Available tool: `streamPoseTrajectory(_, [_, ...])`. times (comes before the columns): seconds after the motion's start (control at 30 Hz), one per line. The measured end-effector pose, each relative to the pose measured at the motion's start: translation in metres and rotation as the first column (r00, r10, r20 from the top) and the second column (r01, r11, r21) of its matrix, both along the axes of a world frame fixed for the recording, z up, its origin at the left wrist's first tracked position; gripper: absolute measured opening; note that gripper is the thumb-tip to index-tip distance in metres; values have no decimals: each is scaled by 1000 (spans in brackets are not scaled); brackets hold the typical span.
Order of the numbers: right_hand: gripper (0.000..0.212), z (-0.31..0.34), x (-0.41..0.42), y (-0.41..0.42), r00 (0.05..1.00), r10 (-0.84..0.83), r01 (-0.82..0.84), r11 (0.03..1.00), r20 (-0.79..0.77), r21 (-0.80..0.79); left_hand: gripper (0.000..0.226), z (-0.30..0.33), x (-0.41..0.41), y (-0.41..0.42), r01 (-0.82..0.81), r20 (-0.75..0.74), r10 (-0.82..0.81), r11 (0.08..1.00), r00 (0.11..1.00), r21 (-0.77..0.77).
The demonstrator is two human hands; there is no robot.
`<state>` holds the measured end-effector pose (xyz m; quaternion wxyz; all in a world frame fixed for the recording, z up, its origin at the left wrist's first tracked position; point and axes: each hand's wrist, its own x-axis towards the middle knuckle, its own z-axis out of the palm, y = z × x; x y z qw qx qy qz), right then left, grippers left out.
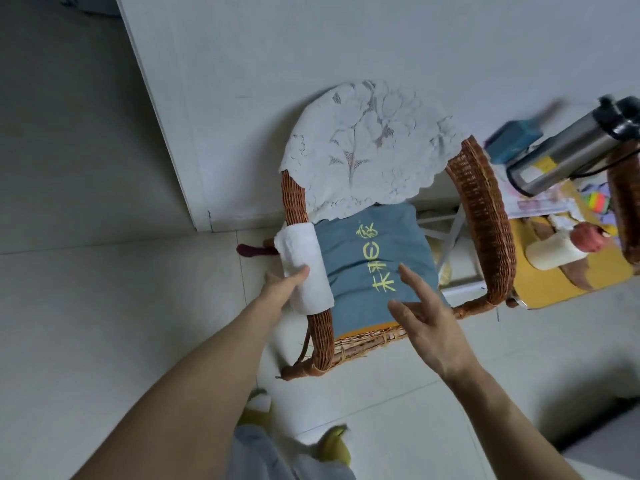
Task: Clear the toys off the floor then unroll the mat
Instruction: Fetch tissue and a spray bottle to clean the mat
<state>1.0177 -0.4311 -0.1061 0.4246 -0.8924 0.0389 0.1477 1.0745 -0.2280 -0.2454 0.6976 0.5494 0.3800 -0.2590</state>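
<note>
Toys and a rolled mat, the task's own things, could not be made out on the pale tiled floor [104, 341]; what the hands worked at was a brown woven-wicker armchair [485, 230] standing against the white wall [311, 46].

The left hand [282, 284] gripped the white cloth wrapping [304, 268] bound round the chair's near arm, thumb on top and the remaining fingers hidden beneath, probably to steady the chair or drag it aside. The right hand [426, 320] held nothing: its fingers were spread and relaxed, hovering over the front edge of the blue-grey seat cushion with yellow embroidered characters [374, 265], whether touching it could not be told, apparently ready to take the other side.

A white lace cover [367, 147] draped the chair back, likely against wear. Just beside the chair to the right stood a yellow-topped low table [554, 289], cluttered with a tilted stainless-steel flask [561, 150], a blue box [512, 140], a cream cylinder [554, 254] and a rainbow-striped object [597, 200] that might have been a toy. Below, the person's green slippers [332, 445] stood close to the chair's front leg.

Judging from this, the floor was being freed for the mat, which was yet to be unrolled.
</note>
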Motion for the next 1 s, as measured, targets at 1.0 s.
streamPoseTrajectory(1.0, [51, 62, -19, -258, 927, -252, 176, 947, 279, 269, 21, 234, 20, -260, 405, 556, -461, 885, 692, 229])
